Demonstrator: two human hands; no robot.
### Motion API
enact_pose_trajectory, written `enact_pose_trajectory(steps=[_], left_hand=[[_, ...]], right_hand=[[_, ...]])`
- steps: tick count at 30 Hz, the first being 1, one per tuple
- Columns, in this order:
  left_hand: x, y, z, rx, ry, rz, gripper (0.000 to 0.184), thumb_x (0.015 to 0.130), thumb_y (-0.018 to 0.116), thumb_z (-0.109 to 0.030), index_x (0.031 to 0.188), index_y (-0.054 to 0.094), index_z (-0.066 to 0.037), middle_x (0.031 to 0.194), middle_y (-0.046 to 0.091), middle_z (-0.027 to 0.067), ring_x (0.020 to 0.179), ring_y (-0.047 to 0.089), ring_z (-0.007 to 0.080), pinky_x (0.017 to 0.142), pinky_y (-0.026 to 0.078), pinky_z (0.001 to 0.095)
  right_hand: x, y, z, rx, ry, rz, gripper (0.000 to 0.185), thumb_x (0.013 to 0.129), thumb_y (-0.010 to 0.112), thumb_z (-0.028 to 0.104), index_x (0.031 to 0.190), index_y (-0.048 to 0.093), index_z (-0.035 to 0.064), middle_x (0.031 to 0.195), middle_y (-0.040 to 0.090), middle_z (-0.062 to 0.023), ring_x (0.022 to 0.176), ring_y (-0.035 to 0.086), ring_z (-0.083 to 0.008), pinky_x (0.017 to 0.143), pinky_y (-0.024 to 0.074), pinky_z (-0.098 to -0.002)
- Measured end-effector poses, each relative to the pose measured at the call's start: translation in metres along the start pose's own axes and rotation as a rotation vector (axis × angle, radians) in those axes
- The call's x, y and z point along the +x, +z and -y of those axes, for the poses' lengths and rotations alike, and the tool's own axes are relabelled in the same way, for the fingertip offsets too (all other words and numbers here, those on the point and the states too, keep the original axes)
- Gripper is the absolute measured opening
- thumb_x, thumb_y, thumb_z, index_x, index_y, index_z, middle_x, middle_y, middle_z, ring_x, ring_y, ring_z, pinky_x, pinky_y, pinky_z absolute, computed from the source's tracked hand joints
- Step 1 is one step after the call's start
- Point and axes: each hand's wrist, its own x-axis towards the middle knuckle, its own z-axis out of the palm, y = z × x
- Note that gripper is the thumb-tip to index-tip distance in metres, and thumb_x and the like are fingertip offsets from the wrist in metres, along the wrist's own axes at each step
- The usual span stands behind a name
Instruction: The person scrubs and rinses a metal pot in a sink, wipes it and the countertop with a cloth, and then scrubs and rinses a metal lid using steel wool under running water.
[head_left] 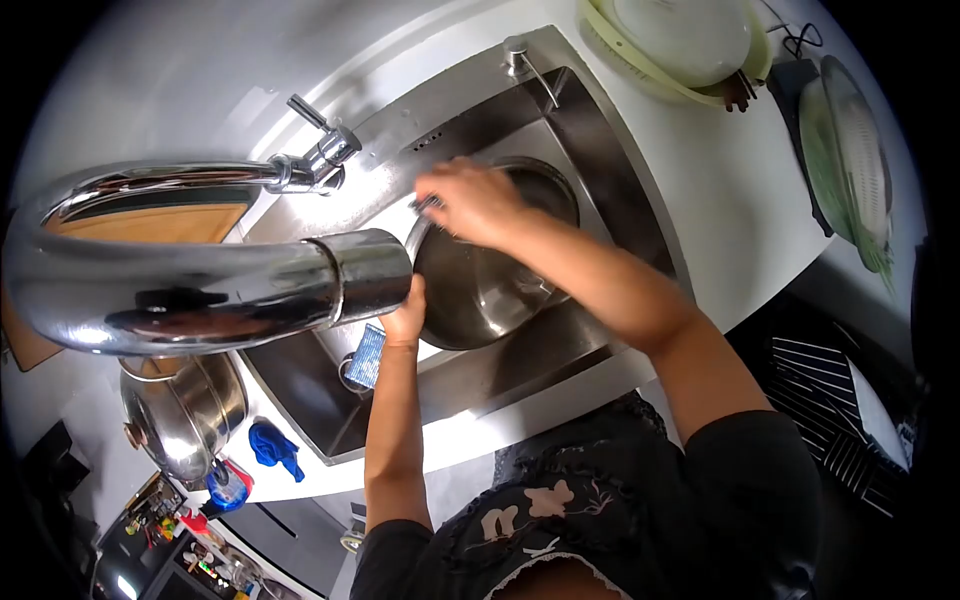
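Observation:
A round metal pot [470, 290] sits in the stainless steel sink [640, 200]. My left hand [405, 318] is at the pot's left side, thumb against the rim; the tap's spout hides most of its fingers. Over the pot's far left rim, my right hand [470, 200] is closed and slightly blurred. A small dark, shiny bit shows at its fingertips, too unclear to name. Below my left hand, a blue striped sponge [367, 357] lies beside the round drain [350, 373].
The large chrome tap [220, 290] arches across the left foreground. A lidded metal pot [185, 415] and a blue cloth [274, 450] are on the left counter. At upper right stand a green basin [650, 70] and a glass lid with green leaves [845, 160].

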Motion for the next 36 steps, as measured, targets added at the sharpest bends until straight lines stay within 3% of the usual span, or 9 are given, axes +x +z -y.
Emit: enact_pose_trajectory(steps=[5, 12, 17, 25, 26, 29, 31, 33, 36], left_hand=[[0.000, 0.001, 0.001, 0.050, 0.025, -0.012, 0.025, 0.071, 0.058, -0.005, 0.058, 0.037, -0.002, 0.048, 0.036, 0.0037, 0.048, 0.032, 0.0064, 0.041, 0.031, 0.0255], [-0.009, 0.002, 0.026, 0.057, 0.029, -0.035, 0.027, 0.072, 0.058, -0.004, 0.059, 0.034, -0.003, 0.050, 0.037, 0.0004, 0.049, 0.031, 0.0049, 0.041, 0.029, 0.0232], [-0.012, -0.006, 0.046, -0.186, -0.154, 0.079, 0.018, 0.078, 0.059, -0.006, 0.066, 0.046, -0.004, 0.055, 0.041, -0.0044, 0.051, 0.036, 0.0041, 0.044, 0.030, 0.0214], [0.022, 0.010, 0.028, -0.626, -0.404, 0.197, 0.014, 0.075, 0.059, -0.003, 0.069, 0.046, -0.003, 0.053, 0.043, -0.0012, 0.047, 0.037, 0.0047, 0.042, 0.031, 0.0232], [0.018, 0.016, 0.028, -0.205, -0.197, 0.170, 0.013, 0.075, 0.059, -0.003, 0.069, 0.047, -0.003, 0.053, 0.044, -0.0011, 0.047, 0.037, 0.0048, 0.042, 0.031, 0.0231], [0.016, 0.020, 0.015, -0.038, -0.245, 0.188, 0.007, 0.076, 0.057, 0.000, 0.072, 0.052, -0.002, 0.057, 0.048, -0.0028, 0.050, 0.040, 0.0039, 0.042, 0.033, 0.0218], [0.019, 0.018, -0.012, -0.352, -0.098, 0.089, 0.005, 0.076, 0.057, 0.001, 0.073, 0.054, -0.001, 0.060, 0.050, -0.0041, 0.053, 0.040, 0.0030, 0.044, 0.033, 0.0209], [0.017, 0.013, -0.020, -0.350, -0.251, 0.144, 0.007, 0.076, 0.056, -0.001, 0.081, 0.052, 0.000, 0.075, 0.055, 0.0012, 0.063, 0.044, 0.0059, 0.054, 0.038, 0.0220], [0.011, 0.011, -0.001, -0.075, -0.204, 0.109, 0.012, 0.074, 0.059, -0.003, 0.068, 0.049, -0.001, 0.054, 0.045, 0.0011, 0.050, 0.036, 0.0060, 0.044, 0.034, 0.0236]], right_hand=[[0.007, -0.025, -0.082, 0.126, 0.024, 0.051, 0.026, 0.081, 0.059, 0.021, 0.107, 0.054, 0.0168, 0.102, 0.060, -0.0118, 0.096, 0.056, -0.0306, 0.081, 0.0446, -0.0380], [-0.025, -0.017, -0.152, 0.627, 0.468, 0.126, 0.037, 0.084, 0.060, 0.023, 0.110, 0.054, -0.0023, 0.094, 0.061, -0.0100, 0.084, 0.056, -0.0127, 0.076, 0.0442, -0.0262], [-0.016, -0.011, -0.147, 0.349, 0.211, 0.062, 0.034, 0.083, 0.058, 0.026, 0.108, 0.056, 0.0042, 0.105, 0.061, -0.0145, 0.097, 0.058, -0.0284, 0.083, 0.0441, -0.0340], [0.003, -0.031, -0.035, -0.141, -0.062, -0.080, 0.023, 0.077, 0.062, 0.022, 0.098, 0.059, 0.0124, 0.097, 0.058, -0.0050, 0.092, 0.057, -0.0265, 0.075, 0.0467, -0.0376], [0.000, -0.014, -0.032, -0.101, -0.062, -0.230, 0.025, 0.075, 0.063, 0.023, 0.099, 0.059, 0.0140, 0.100, 0.054, -0.0039, 0.089, 0.057, -0.0254, 0.074, 0.0477, -0.0362], [-0.014, 0.021, -0.012, -0.045, -0.203, -0.415, 0.023, 0.064, 0.069, 0.016, 0.085, 0.060, 0.0143, 0.100, 0.050, -0.0021, 0.083, 0.057, -0.0215, 0.067, 0.0484, -0.0328], [-0.017, 0.041, -0.002, -0.058, -0.317, -0.456, 0.016, 0.065, 0.066, 0.014, 0.079, 0.059, 0.0131, 0.096, 0.050, -0.0025, 0.080, 0.057, -0.0206, 0.065, 0.0482, -0.0323], [-0.020, 0.051, 0.002, -0.086, -0.330, -0.381, 0.011, 0.067, 0.063, 0.014, 0.076, 0.058, 0.0112, 0.095, 0.050, -0.0027, 0.079, 0.057, -0.0205, 0.064, 0.0480, -0.0330], [-0.023, 0.058, -0.022, -0.119, -0.211, -0.344, 0.009, 0.070, 0.062, 0.016, 0.076, 0.058, 0.0097, 0.093, 0.052, -0.0015, 0.079, 0.056, -0.0209, 0.067, 0.0468, -0.0357]])
